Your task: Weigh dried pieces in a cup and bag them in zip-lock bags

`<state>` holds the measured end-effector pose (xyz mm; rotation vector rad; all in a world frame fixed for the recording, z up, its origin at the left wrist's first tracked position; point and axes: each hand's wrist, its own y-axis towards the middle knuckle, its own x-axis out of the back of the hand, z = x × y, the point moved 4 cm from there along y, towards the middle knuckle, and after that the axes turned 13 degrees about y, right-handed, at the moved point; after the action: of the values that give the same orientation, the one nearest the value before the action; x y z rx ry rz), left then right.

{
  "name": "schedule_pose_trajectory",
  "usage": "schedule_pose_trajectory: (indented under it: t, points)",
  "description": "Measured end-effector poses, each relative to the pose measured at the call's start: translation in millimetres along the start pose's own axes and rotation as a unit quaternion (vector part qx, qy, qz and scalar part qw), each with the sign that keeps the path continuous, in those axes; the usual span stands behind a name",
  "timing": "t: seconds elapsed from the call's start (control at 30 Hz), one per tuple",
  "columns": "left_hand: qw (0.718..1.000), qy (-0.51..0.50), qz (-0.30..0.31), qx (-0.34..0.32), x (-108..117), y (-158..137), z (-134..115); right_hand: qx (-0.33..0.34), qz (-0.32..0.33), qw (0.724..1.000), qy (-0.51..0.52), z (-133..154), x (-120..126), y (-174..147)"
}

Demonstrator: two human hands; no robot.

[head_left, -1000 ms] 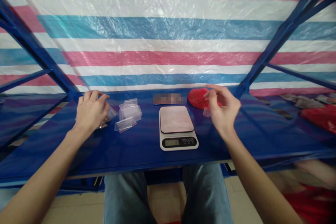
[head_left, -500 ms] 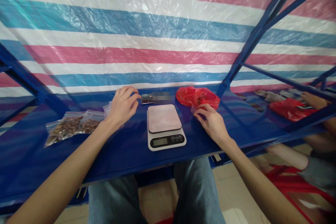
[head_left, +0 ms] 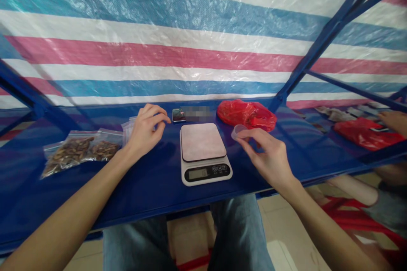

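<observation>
A white digital kitchen scale [head_left: 203,143] sits on the blue table in front of me, with nothing on its plate. Just right of it, my right hand [head_left: 269,148] pinches the rim of a small clear plastic cup [head_left: 239,130] between thumb and fingers. My left hand [head_left: 150,126] hovers left of the scale, fingers loosely bent and apart, holding nothing visible. Behind its wrist shows part of a stack of clear plastic bags [head_left: 127,129]. A red plastic bag [head_left: 237,113] with brown contents lies open beyond the cup.
Two zip bags [head_left: 71,150] of brown dried pieces lie at the left. A phone-like device [head_left: 178,115] rests behind the scale, partly blurred. Blue frame posts [head_left: 305,65] rise on both sides before a striped sheet. At right, another person's arm [head_left: 352,188] is near another red bag [head_left: 365,133].
My right hand has lifted the small clear cup, which now shows more plainly between its fingers. The left hand barely moves. The view has shifted slightly.
</observation>
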<state>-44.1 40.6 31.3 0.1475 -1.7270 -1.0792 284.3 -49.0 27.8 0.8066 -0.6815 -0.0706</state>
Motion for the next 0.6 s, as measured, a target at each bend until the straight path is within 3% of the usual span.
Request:
schedule_pose_trajectory:
  t: [0.17, 0.3, 0.4, 0.5, 0.6]
  points:
    - [1.0, -0.012, 0.012, 0.0, -5, -1, -1, 0.053, 0.121, 0.979, 0.157, 30, -40, 35]
    - [1.0, -0.017, 0.0, 0.006, -1, -1, -1, 0.059, 0.181, 0.969, 0.158, 19, -66, 53]
    - [1.0, -0.014, -0.003, 0.016, -1, -2, 1, 0.06, 0.206, 0.965, 0.149, 17, -62, 57]
    - [1.0, -0.016, -0.002, 0.014, -3, -3, 3, 0.058, 0.154, 0.978, 0.129, 17, -36, 63]
    - [1.0, -0.023, -0.008, 0.007, -5, -2, 0, 0.031, 0.007, 0.993, 0.11, 1, 1, 76]
